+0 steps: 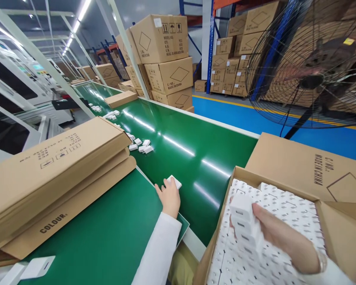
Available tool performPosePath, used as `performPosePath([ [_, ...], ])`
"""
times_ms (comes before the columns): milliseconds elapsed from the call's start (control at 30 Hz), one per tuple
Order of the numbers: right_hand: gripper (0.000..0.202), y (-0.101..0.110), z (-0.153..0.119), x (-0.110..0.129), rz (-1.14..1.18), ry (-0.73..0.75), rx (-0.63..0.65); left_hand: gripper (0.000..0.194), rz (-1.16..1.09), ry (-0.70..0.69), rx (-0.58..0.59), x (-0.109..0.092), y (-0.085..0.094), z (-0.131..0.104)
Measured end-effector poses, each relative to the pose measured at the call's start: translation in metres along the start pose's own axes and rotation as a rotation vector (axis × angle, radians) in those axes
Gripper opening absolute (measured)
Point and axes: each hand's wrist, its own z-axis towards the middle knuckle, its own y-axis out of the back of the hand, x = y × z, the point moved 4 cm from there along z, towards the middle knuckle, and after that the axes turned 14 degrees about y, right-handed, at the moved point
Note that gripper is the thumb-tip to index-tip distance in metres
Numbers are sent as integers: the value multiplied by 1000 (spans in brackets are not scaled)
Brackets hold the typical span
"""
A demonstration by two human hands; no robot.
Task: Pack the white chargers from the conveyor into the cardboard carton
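Note:
Over the green conveyor belt, my left hand (168, 196) has its fingers on a single white USB charger (175, 182); the outer finger sticks out to the side. My right hand (280, 233) grips a row of several white chargers (243, 221), their USB ports facing me, slightly blurred by motion. This row is above an open carton (302, 194) at the lower right. Inside, white chargers (287, 202) stand packed in tight rows with their metal pins upward.
More loose chargers (142, 146) lie farther up the belt (178, 134). Flattened cartons (59, 158) are stacked on the green side table (106, 229), with white chargers (37, 267) at its near left. A black fan (311, 79) stands behind the carton.

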Motion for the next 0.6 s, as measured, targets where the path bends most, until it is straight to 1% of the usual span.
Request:
performPosePath([
  [67,56,30,15,28,-583,119,-131,50,-7,21,-60,1,2,3],
  [100,55,43,24,43,-898,199,-215,52,-15,21,-88,1,2,4],
  [133,54,52,32,55,-1166,256,-290,53,-25,15,-113,1,3,4],
  [167,54,59,40,62,-1375,289,-355,53,-35,8,-133,1,3,4],
  [200,54,63,47,64,-1515,302,-407,53,-45,4,-148,1,3,5],
  [233,55,67,53,62,-1598,300,-445,53,-56,4,-157,2,3,5],
  [300,55,70,59,49,-1715,296,-485,54,-76,3,-160,3,3,5],
  [433,55,71,54,23,-1912,330,-540,57,-116,-24,-178,2,4,2],
  [500,52,71,48,17,-1976,344,-546,60,-144,-37,-191,1,5,1],
  [600,48,71,45,14,-2041,350,-522,61,-190,-46,-194,2,6,1],
])
